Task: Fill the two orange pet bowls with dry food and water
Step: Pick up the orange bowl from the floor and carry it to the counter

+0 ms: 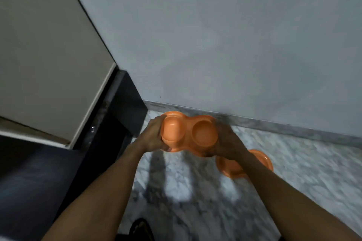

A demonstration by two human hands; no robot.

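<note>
Orange double bowl [188,133]: held above marble floor [195,191], close to grey wall [215,45]; two round hollows face camera.
Left hand [151,136]: fingers curled round left end of dish, grasping it.
Right hand [228,143]: motion-blurred, wrapped round right end of dish, grasping it.
Second orange bowl [261,159]: on floor, to right, partly hidden behind right forearm.
Pale cabinet door [45,55]: upper left, above dark plinth [121,107].

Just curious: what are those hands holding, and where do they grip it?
An orange double pet bowl, gripped at its two ends: left hand on the left end, right hand on the right.
</note>
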